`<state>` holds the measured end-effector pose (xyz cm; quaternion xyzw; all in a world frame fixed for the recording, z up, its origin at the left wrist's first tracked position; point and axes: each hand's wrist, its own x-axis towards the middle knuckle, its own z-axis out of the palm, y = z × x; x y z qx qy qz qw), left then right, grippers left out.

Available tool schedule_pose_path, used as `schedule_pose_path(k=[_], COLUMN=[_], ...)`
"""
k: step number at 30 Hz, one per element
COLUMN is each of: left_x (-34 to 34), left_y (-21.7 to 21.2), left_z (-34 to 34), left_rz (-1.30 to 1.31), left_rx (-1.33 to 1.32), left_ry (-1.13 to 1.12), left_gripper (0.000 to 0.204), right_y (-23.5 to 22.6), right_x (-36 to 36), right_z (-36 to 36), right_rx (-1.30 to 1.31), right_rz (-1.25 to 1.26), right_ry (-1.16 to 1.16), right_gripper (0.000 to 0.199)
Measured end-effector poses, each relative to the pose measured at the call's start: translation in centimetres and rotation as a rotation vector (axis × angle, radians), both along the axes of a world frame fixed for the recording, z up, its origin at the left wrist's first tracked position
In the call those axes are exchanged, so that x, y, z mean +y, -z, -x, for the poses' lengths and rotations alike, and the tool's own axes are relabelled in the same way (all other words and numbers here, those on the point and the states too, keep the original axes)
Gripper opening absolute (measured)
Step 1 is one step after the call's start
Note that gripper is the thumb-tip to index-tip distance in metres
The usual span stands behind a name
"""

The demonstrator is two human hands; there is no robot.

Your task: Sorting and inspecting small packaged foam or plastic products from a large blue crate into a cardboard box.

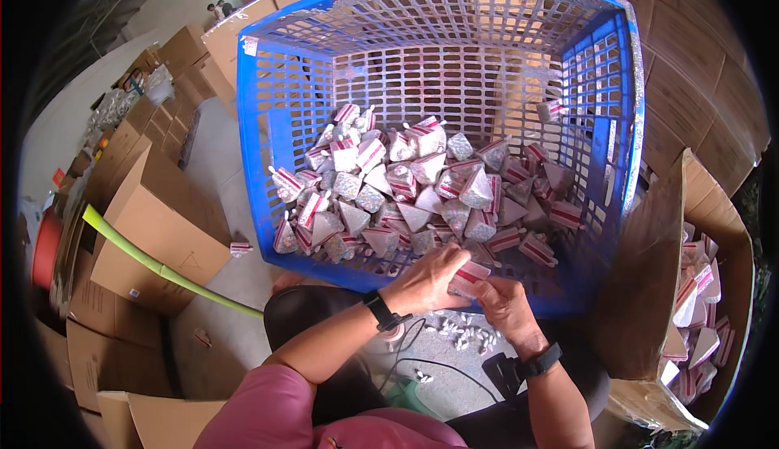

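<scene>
Both hands are meeting at the near rim of a tilted blue plastic crate point(284, 108); the left hand point(428, 280) is lying curled over a wedge-shaped packet point(469, 277), white with red stripes, and is pressing it from above; the right hand point(509, 307) is closing its fingers on the same packet from below and to the right, so that both hands are gripping it together; each wrist is wearing a dark watch. Just beyond the hands, a heap of similar triangular packets point(422, 193) is filling the lower part of the crate. Well to the right of the right hand, an open cardboard box point(649, 270) is holding more such packets point(699, 311). Far to the left of the left hand, a green tube point(154, 264) is resting across flat brown cartons point(154, 222). Directly beneath the hands, small white pieces point(462, 334) are lying scattered on the floor, beside a black cable point(438, 364).
</scene>
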<state>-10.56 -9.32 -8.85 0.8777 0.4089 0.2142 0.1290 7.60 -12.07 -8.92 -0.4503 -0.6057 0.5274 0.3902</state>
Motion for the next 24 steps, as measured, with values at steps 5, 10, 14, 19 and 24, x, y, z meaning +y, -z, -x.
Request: schedule_pose_path(k=[5,10,14,19,24], left_x=[-0.2,2.3,4.7,1.3,0.0], left_y=[2.9,-0.8,-6.3,-16.1,-12.7], left_z=[0.3,0.1,-6.4,-20.7,-21.3], left_rz=[0.679,0.748,0.832,1.217,0.686], left_rx=[-0.809,-0.94,-0.939,-0.959,-0.847], left_ry=[-0.086,-0.26,0.018,0.76,0.518], left_gripper=[0.051,0.052,0.05,0.08,0.052], right_y=[-1.4,0.1,0.5,11.8,3.1], right_x=[-0.4,2.1,2.0,2.6,2.2], right_z=[0.0,-1.1,0.2,-0.8,-6.0], right_rx=[0.562,0.834,0.721,0.467,0.464], right_rz=[0.4,0.492,0.495,-0.073,0.231], right_ry=[-0.074,0.353,0.363,0.118,0.365], right_gripper=[0.027,0.026,0.026,0.016,0.012])
